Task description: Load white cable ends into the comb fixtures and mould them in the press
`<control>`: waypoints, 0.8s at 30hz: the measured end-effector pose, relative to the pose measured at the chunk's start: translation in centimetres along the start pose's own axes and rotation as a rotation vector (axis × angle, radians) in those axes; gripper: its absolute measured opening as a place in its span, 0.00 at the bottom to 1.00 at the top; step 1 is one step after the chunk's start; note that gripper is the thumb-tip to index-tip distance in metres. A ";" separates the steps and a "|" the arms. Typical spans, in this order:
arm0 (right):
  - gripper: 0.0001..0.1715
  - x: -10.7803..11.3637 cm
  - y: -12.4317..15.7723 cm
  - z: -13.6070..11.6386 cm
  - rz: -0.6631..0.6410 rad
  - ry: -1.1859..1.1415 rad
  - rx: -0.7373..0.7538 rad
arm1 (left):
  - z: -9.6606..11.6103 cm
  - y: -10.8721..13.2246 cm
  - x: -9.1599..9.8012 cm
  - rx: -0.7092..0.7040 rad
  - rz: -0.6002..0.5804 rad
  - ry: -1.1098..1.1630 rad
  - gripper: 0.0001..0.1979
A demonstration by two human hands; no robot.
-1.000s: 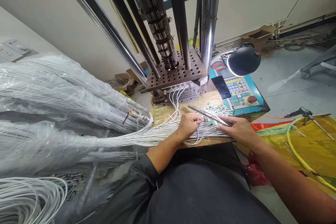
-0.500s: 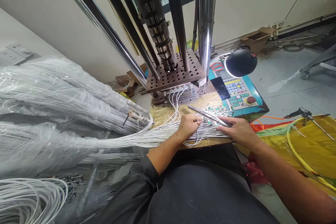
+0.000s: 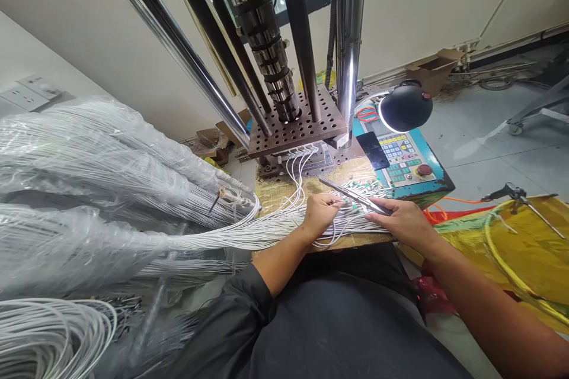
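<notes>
Across the table (image 3: pixel 272 190), near its front edge, spread white cables (image 3: pixel 253 234); our right hand (image 3: pixel 400 219), fingers closed, grips a metal tool (image 3: pixel 352 193); our left hand (image 3: pixel 322 213), fingertips pinched together, seems to hold one cable end (image 3: pixel 341 204). Crowded neighbouring ends (image 3: pixel 376 186) could snag the tool.

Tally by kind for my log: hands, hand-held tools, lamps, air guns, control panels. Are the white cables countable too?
Hands: 2 (left hand, right hand)
Tool in the right hand: 1
Lamp: 1
Air gun: 1
Control panel: 1
Total: 6
White cables: too many to count, left out.
</notes>
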State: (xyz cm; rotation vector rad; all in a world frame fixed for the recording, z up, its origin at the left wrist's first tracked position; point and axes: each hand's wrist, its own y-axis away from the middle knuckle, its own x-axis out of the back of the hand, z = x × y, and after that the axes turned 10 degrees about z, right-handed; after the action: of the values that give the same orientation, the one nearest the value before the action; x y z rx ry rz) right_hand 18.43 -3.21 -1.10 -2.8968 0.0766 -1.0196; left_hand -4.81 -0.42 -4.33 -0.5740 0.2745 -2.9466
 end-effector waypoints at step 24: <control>0.29 0.5 0.2 0.9 0.088 0.018 -0.013 | 3.9 -5.1 4.0 -0.452 -0.441 -0.512 0.13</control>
State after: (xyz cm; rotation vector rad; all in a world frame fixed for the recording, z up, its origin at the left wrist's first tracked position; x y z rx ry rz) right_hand 19.41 -3.45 -1.47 -2.8675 0.2109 -1.0347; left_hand -7.48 3.31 1.67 -1.5937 0.8529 -2.9781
